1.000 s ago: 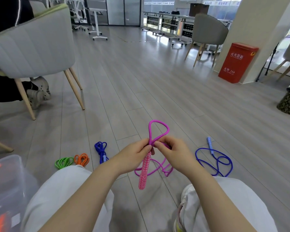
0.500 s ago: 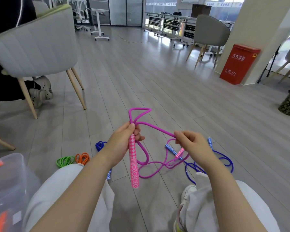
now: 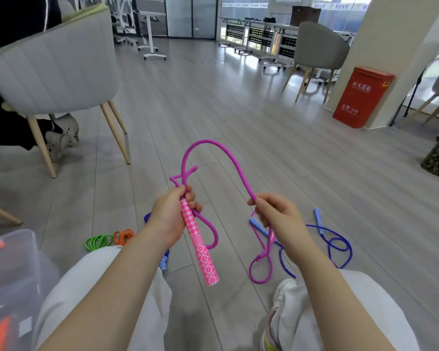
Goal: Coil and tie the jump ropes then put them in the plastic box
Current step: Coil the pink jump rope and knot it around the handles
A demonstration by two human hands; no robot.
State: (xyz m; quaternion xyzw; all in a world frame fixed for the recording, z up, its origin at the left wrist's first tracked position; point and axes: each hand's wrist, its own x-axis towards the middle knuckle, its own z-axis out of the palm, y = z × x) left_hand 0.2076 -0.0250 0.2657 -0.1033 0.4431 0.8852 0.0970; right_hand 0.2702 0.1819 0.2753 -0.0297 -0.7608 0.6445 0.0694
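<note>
My left hand [image 3: 170, 219] grips the pink patterned handle [image 3: 200, 249] of the pink jump rope [image 3: 221, 153] together with short folds of its cord. The cord arches up and over to my right hand [image 3: 276, 216], which pinches it; the rest hangs down in a loop [image 3: 260, 269] above the floor. A blue jump rope [image 3: 337, 244] lies loose on the floor to the right, one of its handles [image 3: 259, 226] just under my right hand. The clear plastic box [image 3: 10, 274] stands at the lower left with orange items inside.
Coiled green [image 3: 98, 241] and orange [image 3: 123, 236] ropes lie on the floor left of my knee, and another blue handle [image 3: 164, 262] peeks out by my left arm. A grey chair [image 3: 53, 72] with a seated person's feet stands at left. A red bin [image 3: 360, 97] is far right.
My hands have moved apart. The small pink loop held between them has opened into a long arch, and the handle in my left hand has tilted down to the right.
</note>
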